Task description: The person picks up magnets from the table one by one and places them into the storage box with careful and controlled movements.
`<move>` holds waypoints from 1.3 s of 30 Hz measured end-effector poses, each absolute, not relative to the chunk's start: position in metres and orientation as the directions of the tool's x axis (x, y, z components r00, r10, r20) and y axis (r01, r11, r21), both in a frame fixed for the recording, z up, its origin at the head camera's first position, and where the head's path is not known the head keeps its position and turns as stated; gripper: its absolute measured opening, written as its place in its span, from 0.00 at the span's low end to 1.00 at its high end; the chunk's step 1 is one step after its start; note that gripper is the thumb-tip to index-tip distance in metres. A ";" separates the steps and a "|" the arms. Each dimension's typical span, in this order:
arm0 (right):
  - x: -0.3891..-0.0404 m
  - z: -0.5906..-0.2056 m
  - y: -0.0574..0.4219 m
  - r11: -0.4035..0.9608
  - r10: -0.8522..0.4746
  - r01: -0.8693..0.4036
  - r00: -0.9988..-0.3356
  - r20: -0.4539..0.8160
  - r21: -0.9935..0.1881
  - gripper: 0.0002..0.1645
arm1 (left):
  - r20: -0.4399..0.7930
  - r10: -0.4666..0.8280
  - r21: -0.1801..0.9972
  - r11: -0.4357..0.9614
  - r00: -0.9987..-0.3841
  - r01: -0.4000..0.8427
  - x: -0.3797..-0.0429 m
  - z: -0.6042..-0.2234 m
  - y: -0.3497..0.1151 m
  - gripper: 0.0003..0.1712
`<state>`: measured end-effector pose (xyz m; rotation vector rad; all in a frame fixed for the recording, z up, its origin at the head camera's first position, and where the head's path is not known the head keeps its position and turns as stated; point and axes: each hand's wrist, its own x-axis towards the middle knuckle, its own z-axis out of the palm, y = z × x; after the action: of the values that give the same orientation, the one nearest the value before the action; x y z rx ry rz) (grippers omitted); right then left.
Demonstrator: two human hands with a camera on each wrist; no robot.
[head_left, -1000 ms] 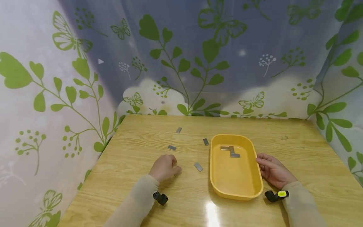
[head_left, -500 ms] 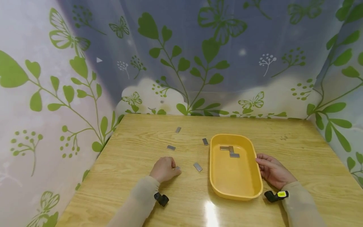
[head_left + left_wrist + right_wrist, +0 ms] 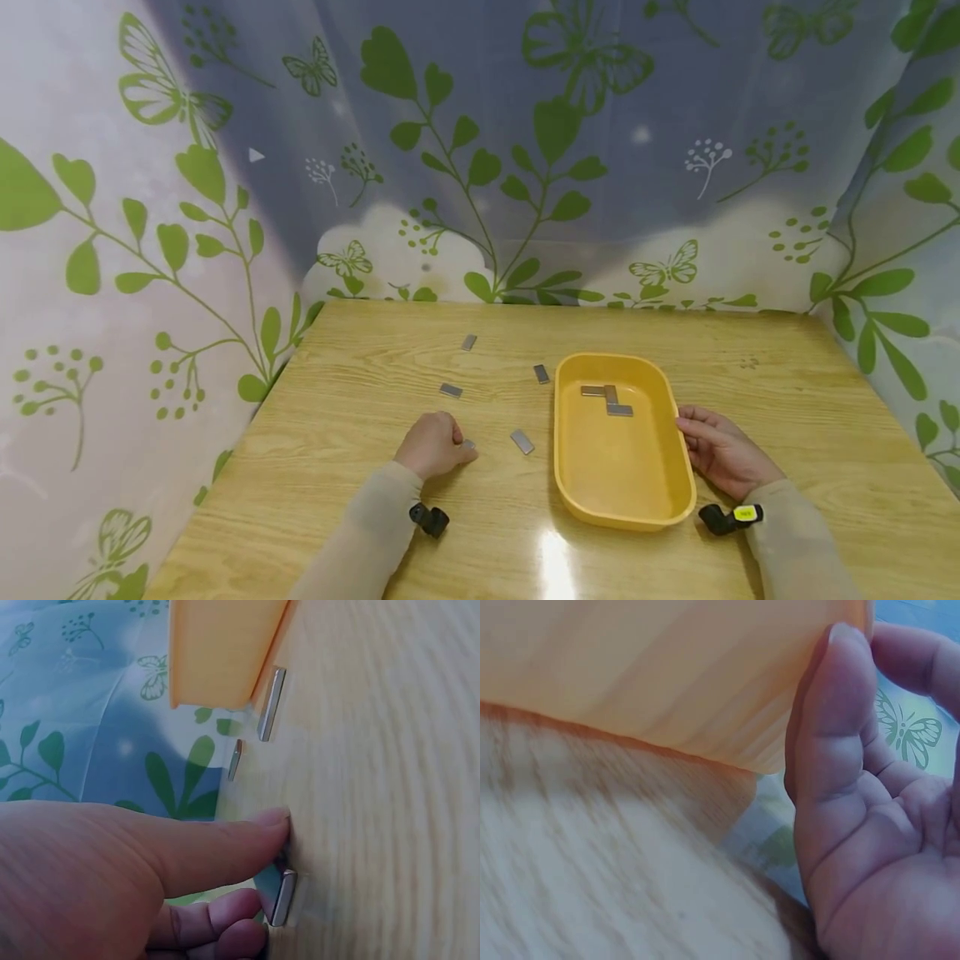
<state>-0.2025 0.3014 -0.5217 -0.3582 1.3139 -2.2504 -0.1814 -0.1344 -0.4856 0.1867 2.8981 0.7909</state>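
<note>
My left hand (image 3: 435, 446) rests low over the table, thumb and fingers curled at a small silver metal bar (image 3: 283, 898). In the left wrist view, the bar's shiny edge shows below the thumb, between it and the curled fingers; the head view gives only a sliver of it. My right hand (image 3: 727, 450) grips the right wall of a yellow plastic tray (image 3: 626, 500), its thumb (image 3: 840, 697) against the outside near the rim. Inside the tray, several similar bars (image 3: 619, 410) lie touching each other towards the far end.
More silver bars lie loose left of the tray: one close by (image 3: 522, 442), one near its far left corner (image 3: 542, 374), one beyond my left hand (image 3: 451, 390) and one farther back (image 3: 468, 342). Patterned curtains (image 3: 480, 167) border the wooden table (image 3: 360, 367).
The bar at my left hand now shows between thumb and fingers, where the hand hid it before. The left hand has barely shifted; the right hand and tray stay put.
</note>
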 end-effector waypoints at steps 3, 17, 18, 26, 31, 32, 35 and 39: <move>-0.202 -0.521 0.301 -0.405 -0.545 0.296 -0.838 -0.032 -0.865 0.17 | -0.105 0.152 0.508 0.858 -0.983 0.078 -0.183 -0.486 -0.134 0.16; -0.202 -0.520 0.300 -0.383 -0.518 0.285 -0.854 -0.051 -0.879 0.16 | -0.146 0.153 0.533 0.845 -0.977 0.052 -0.186 -0.487 -0.139 0.16; -0.202 -0.520 0.300 -0.382 -0.517 0.283 -0.855 -0.051 -0.880 0.16 | -0.147 0.155 0.533 0.844 -0.977 0.054 -0.186 -0.487 -0.139 0.16; -0.202 -0.516 0.299 -0.378 -0.516 0.283 -0.855 -0.053 -0.882 0.16 | -0.163 0.146 0.534 0.845 -0.976 0.037 -0.187 -0.485 -0.138 0.16; -0.203 -0.516 0.299 -0.379 -0.515 0.270 -0.856 -0.041 -0.885 0.16 | -0.155 0.149 0.525 0.850 -0.977 0.046 -0.190 -0.484 -0.138 0.16; -0.203 -0.516 0.300 -0.378 -0.515 0.269 -0.856 -0.040 -0.886 0.16 | -0.157 0.151 0.520 0.853 -0.976 0.048 -0.191 -0.484 -0.137 0.16; -0.202 -0.517 0.300 -0.372 -0.512 0.270 -0.858 -0.046 -0.888 0.16 | -0.169 0.151 0.517 0.855 -0.974 0.043 -0.191 -0.484 -0.137 0.17; -0.201 -0.519 0.301 -0.365 -0.504 0.274 -0.862 -0.058 -0.890 0.15 | -0.180 0.156 0.526 0.849 -0.971 0.039 -0.191 -0.485 -0.136 0.17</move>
<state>-0.2008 0.3009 -0.5188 -0.3084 1.4000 -2.2428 -0.1914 -0.1358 -0.4849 0.1507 2.8107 0.7932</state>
